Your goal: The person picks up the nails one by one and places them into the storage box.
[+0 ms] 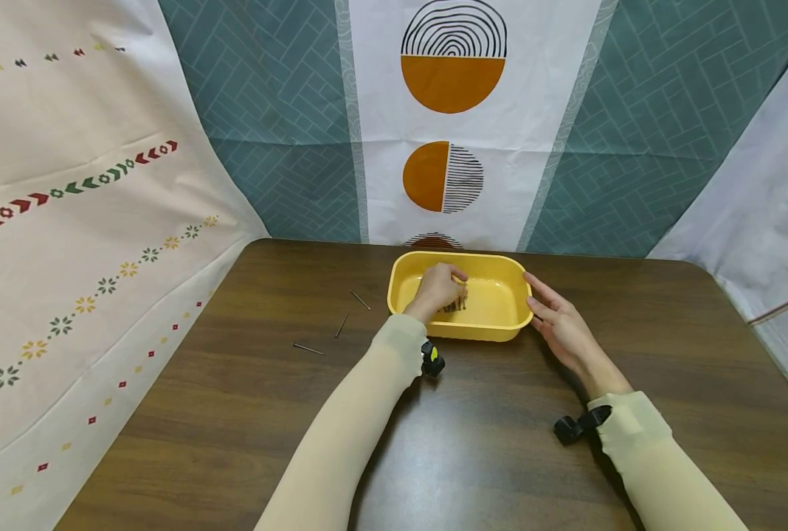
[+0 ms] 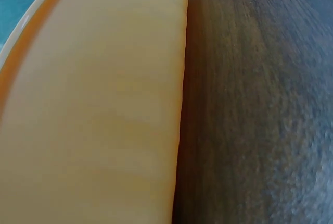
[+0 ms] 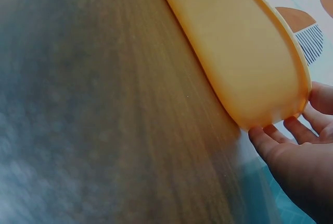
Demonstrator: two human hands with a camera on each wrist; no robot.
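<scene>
A yellow plastic tray [image 1: 493, 333] with rounded corners stands near the table's far edge. Several dark nails [image 1: 459, 303] lie together inside it, partly hidden by my left hand [image 1: 436, 289]. That hand reaches over the tray's near rim, with fingers bent down at the nails; I cannot tell whether one is between them. Fingers of my right hand [image 1: 562, 328] touch the tray's right end from outside, fairly straight and spread. The right wrist view shows its fingertips [image 3: 260, 133] against the tray's end wall [image 3: 265, 112]. In the left wrist view, the tray's side [image 2: 99, 109] hides the left hand.
Three loose nails, one nearest the tray [image 1: 361, 300], one in the middle [image 1: 342, 324] and one farther left [image 1: 308, 348], lie on the brown wooden table [image 1: 221, 413]. A patterned cloth [image 1: 288, 147] hangs behind the table, with a white cloth [image 1: 102, 258] along the left.
</scene>
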